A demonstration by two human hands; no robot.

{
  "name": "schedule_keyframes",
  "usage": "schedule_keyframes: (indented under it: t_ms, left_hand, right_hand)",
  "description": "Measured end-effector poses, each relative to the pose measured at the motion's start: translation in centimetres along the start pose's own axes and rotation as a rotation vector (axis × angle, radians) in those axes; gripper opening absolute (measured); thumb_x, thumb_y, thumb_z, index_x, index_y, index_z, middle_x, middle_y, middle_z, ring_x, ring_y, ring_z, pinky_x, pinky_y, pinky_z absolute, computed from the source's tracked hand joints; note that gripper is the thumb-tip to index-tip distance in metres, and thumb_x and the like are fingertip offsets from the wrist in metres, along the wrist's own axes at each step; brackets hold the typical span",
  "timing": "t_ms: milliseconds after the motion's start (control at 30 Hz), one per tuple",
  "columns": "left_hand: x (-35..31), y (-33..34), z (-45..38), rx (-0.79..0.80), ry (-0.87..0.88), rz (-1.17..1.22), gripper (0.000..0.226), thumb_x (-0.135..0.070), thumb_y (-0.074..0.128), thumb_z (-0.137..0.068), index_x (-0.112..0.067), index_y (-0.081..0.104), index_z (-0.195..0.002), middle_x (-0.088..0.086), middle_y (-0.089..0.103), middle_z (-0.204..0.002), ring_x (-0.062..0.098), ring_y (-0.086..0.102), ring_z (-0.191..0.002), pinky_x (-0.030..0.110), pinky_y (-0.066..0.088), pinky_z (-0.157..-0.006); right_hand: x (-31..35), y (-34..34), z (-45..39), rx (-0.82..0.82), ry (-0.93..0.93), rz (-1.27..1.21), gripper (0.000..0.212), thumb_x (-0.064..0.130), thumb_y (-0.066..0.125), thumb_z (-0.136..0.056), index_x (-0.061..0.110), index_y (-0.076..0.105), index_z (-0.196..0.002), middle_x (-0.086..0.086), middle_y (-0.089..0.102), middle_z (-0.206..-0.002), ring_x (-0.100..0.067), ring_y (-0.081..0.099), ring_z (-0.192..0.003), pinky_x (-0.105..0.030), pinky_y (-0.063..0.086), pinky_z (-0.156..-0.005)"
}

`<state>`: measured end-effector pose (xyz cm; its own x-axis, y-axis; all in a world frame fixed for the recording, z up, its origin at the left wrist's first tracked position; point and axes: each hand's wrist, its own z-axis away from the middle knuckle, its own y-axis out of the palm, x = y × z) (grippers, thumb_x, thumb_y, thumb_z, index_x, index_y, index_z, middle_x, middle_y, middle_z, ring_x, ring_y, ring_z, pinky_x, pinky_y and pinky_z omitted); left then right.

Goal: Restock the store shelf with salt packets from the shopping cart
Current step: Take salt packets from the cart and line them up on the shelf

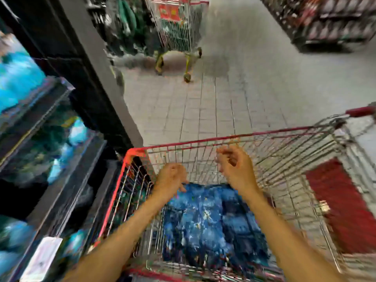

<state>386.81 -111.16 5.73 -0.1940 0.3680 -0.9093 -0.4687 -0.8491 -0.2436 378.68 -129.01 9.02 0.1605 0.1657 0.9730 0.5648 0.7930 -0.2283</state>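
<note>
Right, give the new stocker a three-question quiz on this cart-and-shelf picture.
1. True or false: both hands are already holding a packet.
2. On which side of the shopping cart does the shelf with pale blue packets stand? A) left B) right C) behind the person
3. Fill in: the salt packets in the cart basket are dark ____.

Key
1. False: the left hand and the right hand hang above the pile with loosely curled fingers, holding nothing.
2. A
3. blue
</note>
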Motion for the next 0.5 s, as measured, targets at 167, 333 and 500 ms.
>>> schedule_keyframes:
  t_ms: [167, 333, 500]
  left_hand:
    - [10.3, 6.3, -4.9, 0.033, -0.269, -0.048, 0.016, -0.019, 0.050, -0.101, -0.005, 0.052, -0.108, 0.005, 0.062, -0.072, 0.013, 0.059, -0.044, 0.023, 0.040, -0.034]
    - [21.0, 10.5, -9.5, -0.015, -0.480, -0.128, 0.017, -0.018, 0.053, -0.099, -0.012, 0.055, -0.084, 0.010, 0.060, -0.072, 0.021, 0.053, -0.046, 0.026, 0.041, -0.042]
    - [29.0, 15.3, -12.3, 0.005, -0.556, -0.345, 0.033, -0.009, 0.046, -0.098, -0.016, 0.044, -0.065, 0.012, 0.054, -0.064, 0.026, 0.056, -0.058, 0.030, 0.046, -0.049]
  right_hand:
    - [-14.4, -2.6, -0.7, -0.072, 0.374, 0.143, 0.020, 0.007, 0.059, -0.097, 0.000, 0.059, -0.116, -0.027, 0.064, -0.106, -0.034, 0.063, -0.087, -0.040, 0.050, -0.071]
    - [-26.2, -3.6, 0.5, 0.016, 0.662, 0.259, 0.015, 0.017, 0.055, -0.100, 0.002, 0.055, -0.098, -0.020, 0.052, -0.078, -0.024, 0.047, -0.069, -0.040, 0.041, -0.067]
    - [-36.2, -3.1, -0.6, -0.005, 0.750, 0.416, 0.029, 0.011, 0.056, -0.097, 0.010, 0.044, -0.070, -0.003, 0.044, -0.064, -0.018, 0.041, -0.059, -0.030, 0.032, -0.061]
